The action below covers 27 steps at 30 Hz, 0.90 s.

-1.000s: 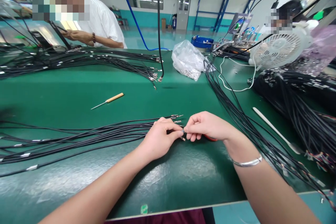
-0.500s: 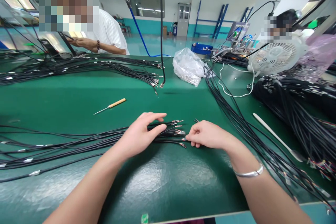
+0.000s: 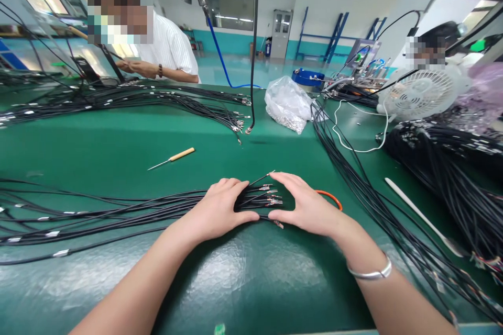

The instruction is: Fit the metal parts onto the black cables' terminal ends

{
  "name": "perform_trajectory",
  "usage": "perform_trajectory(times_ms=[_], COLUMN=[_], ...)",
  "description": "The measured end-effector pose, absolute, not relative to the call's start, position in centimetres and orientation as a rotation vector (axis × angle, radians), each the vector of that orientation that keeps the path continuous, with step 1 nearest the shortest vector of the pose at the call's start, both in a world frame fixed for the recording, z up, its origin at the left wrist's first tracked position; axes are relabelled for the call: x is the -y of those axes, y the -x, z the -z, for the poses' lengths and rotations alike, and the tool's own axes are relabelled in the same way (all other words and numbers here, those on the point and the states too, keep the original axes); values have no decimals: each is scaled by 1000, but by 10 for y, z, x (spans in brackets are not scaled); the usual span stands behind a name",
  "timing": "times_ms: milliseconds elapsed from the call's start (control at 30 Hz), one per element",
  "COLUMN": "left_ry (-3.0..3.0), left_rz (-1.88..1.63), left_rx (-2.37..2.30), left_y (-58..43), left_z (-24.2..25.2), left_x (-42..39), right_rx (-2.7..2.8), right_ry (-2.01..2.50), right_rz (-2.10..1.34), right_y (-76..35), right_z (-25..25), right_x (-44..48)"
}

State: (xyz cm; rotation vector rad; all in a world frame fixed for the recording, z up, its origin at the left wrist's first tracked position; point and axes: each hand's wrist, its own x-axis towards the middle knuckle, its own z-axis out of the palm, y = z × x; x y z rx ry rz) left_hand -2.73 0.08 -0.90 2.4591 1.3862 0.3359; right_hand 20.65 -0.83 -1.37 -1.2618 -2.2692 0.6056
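A bundle of black wires (image 3: 118, 212) lies across the green table (image 3: 255, 272), its metal terminal ends (image 3: 269, 198) fanned out between my two hands. My left hand (image 3: 218, 209) is curled over the bundle just behind the ends, fingers above and thumb below. My right hand (image 3: 308, 207) is cupped and open on the other side of the ends, index finger and thumb stretched toward my left hand. An orange rubber band (image 3: 332, 197) peeks out from under my right hand.
A wooden-handled awl (image 3: 176, 156) lies further back. More black wire bundles (image 3: 353, 167) run along the right, beside a white stick (image 3: 420, 214), a plastic bag (image 3: 288, 102) and a white fan (image 3: 422, 91). A cable (image 3: 253, 63) hangs down. A person (image 3: 168, 47) works across the table.
My hands went from pinching a single wire end to spreading apart, then cupping round the terminal ends from both sides. The orange band has come into view.
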Motion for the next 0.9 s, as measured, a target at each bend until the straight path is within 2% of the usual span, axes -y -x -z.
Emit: perform_trajectory(times_ms=[233,433,733,900], left_ry=[-2484,-2457,-2361,-2139], left_rz=[-357,-355,-192,-370], left_rx=[-1358,-1333,-1408,-1425], left_y=[26,23,3,2], left_z=[11,5,3,3], left_x=[1,-1,-30,-32], right_rx=[2236,2479,2406,2236], right_ry=[1251,1161,1176,1253], right_rz=[-427,-652,-672,-776], right_y=[-204,-210,-208,-205], right_z=[10,2,2,10], right_x=[8,10,11,4])
